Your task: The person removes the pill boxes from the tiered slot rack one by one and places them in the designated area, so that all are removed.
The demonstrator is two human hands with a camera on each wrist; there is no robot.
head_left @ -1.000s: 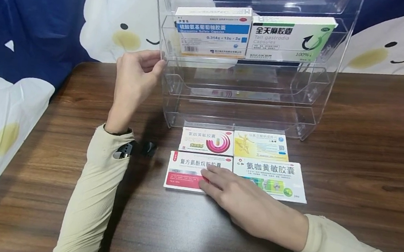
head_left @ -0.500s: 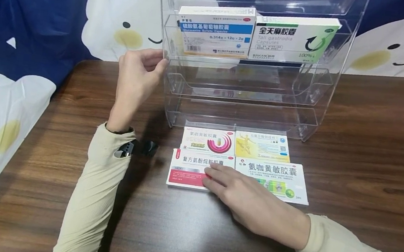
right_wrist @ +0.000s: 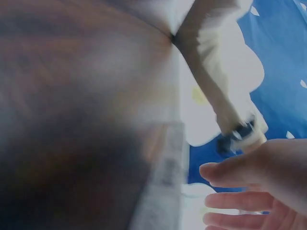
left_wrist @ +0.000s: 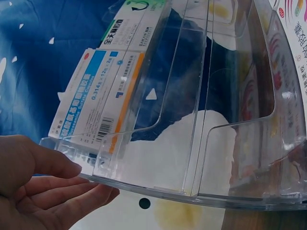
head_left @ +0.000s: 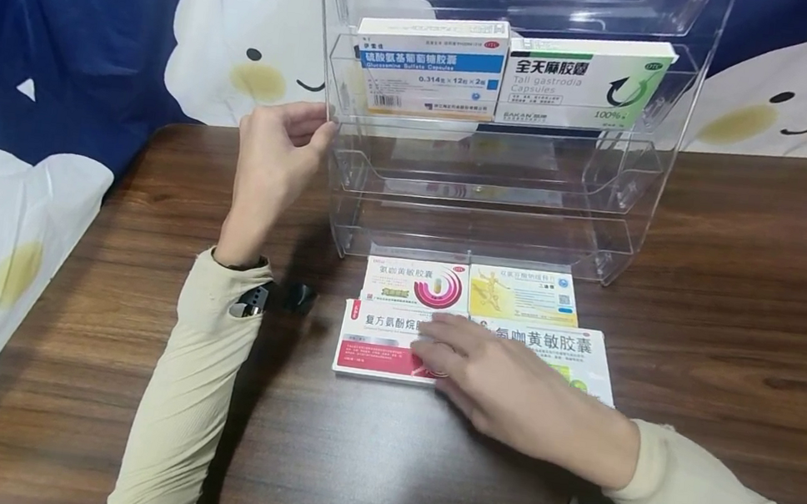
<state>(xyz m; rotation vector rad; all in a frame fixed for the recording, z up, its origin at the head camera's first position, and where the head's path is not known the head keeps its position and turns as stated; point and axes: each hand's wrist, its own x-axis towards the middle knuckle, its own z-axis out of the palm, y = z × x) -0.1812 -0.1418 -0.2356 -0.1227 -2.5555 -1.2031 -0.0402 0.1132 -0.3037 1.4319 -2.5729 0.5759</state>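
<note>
At the left side of a clear tiered display rack point(head_left: 471, 197), my left hand point(head_left: 272, 156) pinches the edge of its side panel; the left wrist view shows thumb and fingers on either side of the clear plastic point(left_wrist: 144, 184). My right hand point(head_left: 511, 387) lies over two medicine boxes with its fingers fairly straight. Its fingertips reach the red-and-white box point(head_left: 372, 349), while the hand covers part of the white box with green print point(head_left: 559, 342). In the right wrist view the right hand's fingers point(right_wrist: 240, 199) are extended, and nothing is gripped.
A pink-swirl box point(head_left: 400, 281) and a yellow box point(head_left: 522, 296) lie flat before the rack. On a higher tier stand a blue-striped box point(head_left: 425, 74) and a green-and-white box point(head_left: 583, 85). The wooden table point(head_left: 742, 327) ends at a cloud-patterned cloth point(head_left: 27, 113).
My right hand has shifted a little rightward, and its fingers have moved on the red-and-white box. My left hand keeps its place at the rack. The boxes have stayed put.
</note>
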